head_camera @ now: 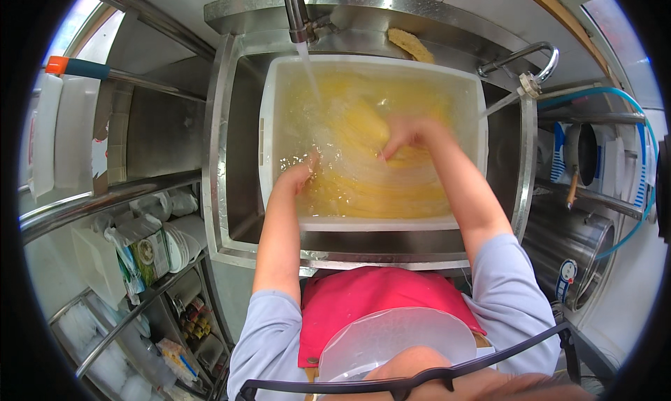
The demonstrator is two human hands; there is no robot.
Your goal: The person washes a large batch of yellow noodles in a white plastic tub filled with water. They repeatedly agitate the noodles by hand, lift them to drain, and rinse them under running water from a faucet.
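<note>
A white plastic tub (pixel 466 220) sits in a stainless steel sink (pixel 215 191), filled with water and a mass of yellow strands, perhaps noodles (pixel 361 120). At the tub's left side my left hand (pixel 302 174) is partly under the rippling water; its fingers are blurred, and whether it holds anything is hidden. My right hand (pixel 409 134) is dipped among the yellow strands right of the middle, thumb apart from the blurred fingers; its grip is unclear. From a metal faucet (pixel 299 29) water runs into the tub's upper left.
A second, curved tap (pixel 532 84) runs at the sink's right. A tan sponge-like piece (pixel 411 44) lies on the back ledge. Shelves with packages and a stack of white plates (pixel 175 244) stand left. At right are a small pan (pixel 581 152), a large steel pot (pixel 587 233) and a blue hose (pixel 650 139).
</note>
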